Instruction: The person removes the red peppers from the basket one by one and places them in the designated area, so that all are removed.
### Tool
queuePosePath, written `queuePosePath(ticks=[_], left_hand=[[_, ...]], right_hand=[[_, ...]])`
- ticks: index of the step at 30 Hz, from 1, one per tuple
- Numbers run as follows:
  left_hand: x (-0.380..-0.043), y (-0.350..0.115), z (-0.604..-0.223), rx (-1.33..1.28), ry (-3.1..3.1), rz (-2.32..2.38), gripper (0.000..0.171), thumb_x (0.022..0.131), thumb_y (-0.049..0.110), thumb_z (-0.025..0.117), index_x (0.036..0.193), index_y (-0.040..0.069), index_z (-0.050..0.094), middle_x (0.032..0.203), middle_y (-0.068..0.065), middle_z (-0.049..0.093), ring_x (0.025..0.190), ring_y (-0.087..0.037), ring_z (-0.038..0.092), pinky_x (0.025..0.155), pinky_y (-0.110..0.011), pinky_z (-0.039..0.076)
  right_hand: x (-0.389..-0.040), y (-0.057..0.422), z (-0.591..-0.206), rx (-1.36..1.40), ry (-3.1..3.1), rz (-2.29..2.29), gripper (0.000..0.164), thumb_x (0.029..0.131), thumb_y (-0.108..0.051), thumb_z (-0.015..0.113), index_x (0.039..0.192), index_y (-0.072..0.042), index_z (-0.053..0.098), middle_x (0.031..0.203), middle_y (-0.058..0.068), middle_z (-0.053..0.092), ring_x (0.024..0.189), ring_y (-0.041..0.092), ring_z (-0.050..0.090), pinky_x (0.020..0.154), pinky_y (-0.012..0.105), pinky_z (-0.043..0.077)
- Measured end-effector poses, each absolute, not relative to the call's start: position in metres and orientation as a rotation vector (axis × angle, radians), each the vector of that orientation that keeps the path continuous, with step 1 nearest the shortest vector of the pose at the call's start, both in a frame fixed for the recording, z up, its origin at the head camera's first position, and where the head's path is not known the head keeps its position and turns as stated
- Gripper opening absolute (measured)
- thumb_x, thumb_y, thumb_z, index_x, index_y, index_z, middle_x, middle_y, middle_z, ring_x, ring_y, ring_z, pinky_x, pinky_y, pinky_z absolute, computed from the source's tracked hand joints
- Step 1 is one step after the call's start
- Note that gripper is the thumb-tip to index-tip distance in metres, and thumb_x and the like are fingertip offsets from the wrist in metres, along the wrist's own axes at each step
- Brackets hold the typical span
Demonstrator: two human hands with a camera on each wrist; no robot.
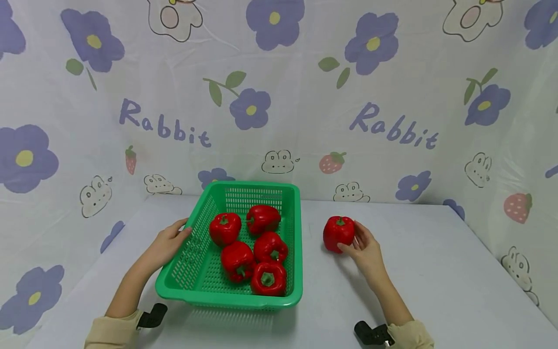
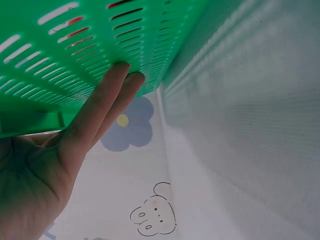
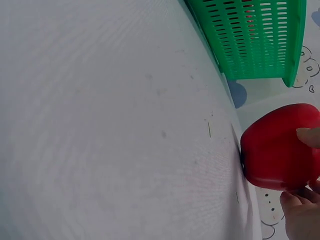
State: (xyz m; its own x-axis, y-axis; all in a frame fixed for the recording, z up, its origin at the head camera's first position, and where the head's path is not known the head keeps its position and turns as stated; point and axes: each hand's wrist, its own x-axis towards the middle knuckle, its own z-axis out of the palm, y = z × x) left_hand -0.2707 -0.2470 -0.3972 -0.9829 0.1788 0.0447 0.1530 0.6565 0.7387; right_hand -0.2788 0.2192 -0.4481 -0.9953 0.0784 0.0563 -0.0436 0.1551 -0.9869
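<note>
A green plastic basket (image 1: 226,297) with slotted walls holds several red bell peppers (image 1: 237,261), lying at different angles. My left hand (image 1: 169,245) grips its left rim, the thumb over the top edge. In the left wrist view, two extended fingers (image 2: 102,100) lie against the basket's outer wall (image 2: 145,30). Right of the basket, one more red bell pepper (image 1: 338,234) stands on the table, stem up. My right hand (image 1: 365,252) holds it from the right, thumb at the front and fingers behind. The right wrist view shows this pepper (image 3: 280,150) touching the white surface.
A white-covered table (image 1: 444,271) extends beneath everything. Behind it hangs a pale curtain (image 1: 296,82) printed with flowers, rabbits and strawberries. Black wrist devices (image 1: 152,316) sit by both beige sleeves (image 1: 114,332).
</note>
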Motion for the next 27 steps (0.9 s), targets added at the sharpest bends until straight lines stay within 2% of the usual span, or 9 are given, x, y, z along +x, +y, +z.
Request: queuePosePath(ticks=[7, 17, 27], left_hand=[[-0.27, -0.247, -0.396, 0.276, 2.817, 1.274, 0.056, 0.107, 0.031, 0.037, 0.15, -0.004, 0.028, 0.116, -0.029, 0.065, 0.085, -0.021, 0.069, 0.07, -0.029, 0.054], [-0.27, -0.246, -0.397, 0.282, 2.846, 1.258, 0.055, 0.107, 0.029, 0.038, 0.149, -0.005, 0.03, 0.115, -0.029, 0.066, 0.086, -0.021, 0.069, 0.072, -0.03, 0.052], [-0.269, -0.247, -0.397, 0.293, 2.819, 1.275, 0.057, 0.107, 0.03, 0.037, 0.15, -0.006, 0.028, 0.119, -0.031, 0.063, 0.089, -0.024, 0.069, 0.072, -0.03, 0.053]], right_hand=[[-0.278, 0.22, -0.448, -0.037, -2.392, 1.923, 0.085, 0.089, -0.005, 0.068, 0.155, -0.002, 0.016, 0.162, 0.019, 0.02, 0.15, 0.031, 0.021, 0.119, 0.038, 0.023], [-0.275, 0.219, -0.444, -0.059, -2.424, 1.897, 0.091, 0.089, -0.025, 0.073, 0.157, -0.007, 0.015, 0.163, 0.014, 0.02, 0.152, 0.029, 0.018, 0.119, 0.04, 0.023], [-0.271, 0.218, -0.437, -0.034, -2.408, 1.862, 0.088, 0.09, -0.031, 0.071, 0.157, -0.009, 0.018, 0.163, 0.01, 0.022, 0.152, 0.026, 0.02, 0.118, 0.038, 0.025]])
